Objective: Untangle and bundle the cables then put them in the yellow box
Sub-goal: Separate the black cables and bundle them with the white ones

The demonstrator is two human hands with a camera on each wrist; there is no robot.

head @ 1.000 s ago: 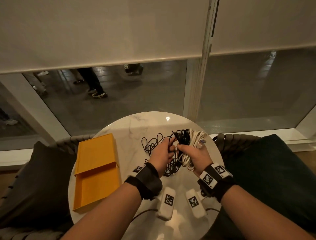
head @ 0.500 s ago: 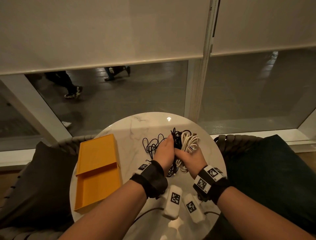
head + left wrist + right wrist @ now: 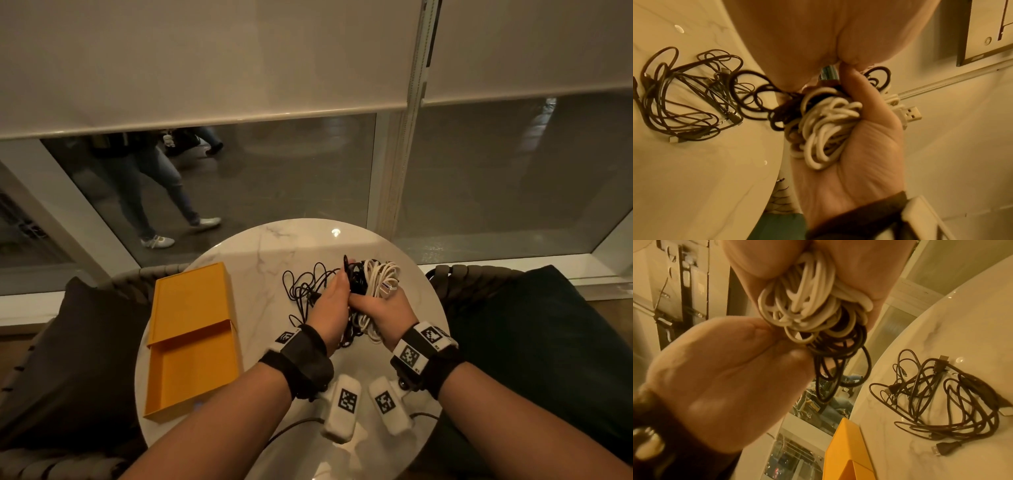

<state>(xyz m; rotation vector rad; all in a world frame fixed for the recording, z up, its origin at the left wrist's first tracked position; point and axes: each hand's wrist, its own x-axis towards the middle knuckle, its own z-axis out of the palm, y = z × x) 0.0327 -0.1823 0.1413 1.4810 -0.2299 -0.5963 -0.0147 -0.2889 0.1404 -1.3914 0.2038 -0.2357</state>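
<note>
Over the round marble table (image 3: pixel 274 246) both hands hold one bundle of coiled cables. My right hand (image 3: pixel 383 308) (image 3: pixel 859 146) (image 3: pixel 859 264) grips the white cable (image 3: pixel 376 284) (image 3: pixel 824 129) (image 3: pixel 807 296), whose USB plug (image 3: pixel 910 113) sticks out past the fingers. My left hand (image 3: pixel 330 305) (image 3: pixel 797 40) (image 3: pixel 725 369) pinches the black coil (image 3: pixel 356 277) (image 3: pixel 838 344) pressed against the white one. A loose tangle of black cables (image 3: pixel 305 287) (image 3: pixel 688 97) (image 3: pixel 941 394) lies on the table just left of the hands. The yellow box (image 3: pixel 191 342) (image 3: pixel 844 451) lies open at the table's left side.
Two white tagged devices (image 3: pixel 344 404) (image 3: pixel 390 404) with leads lie at the table's near edge, under my wrists. Dark cushioned chairs (image 3: pixel 68 342) (image 3: pixel 548 342) flank the table. A window with lowered blinds stands behind it.
Both hands have kept hold of the bundle at about the same spot. My left fingers have slid up along the black coil, closing it against the white one.
</note>
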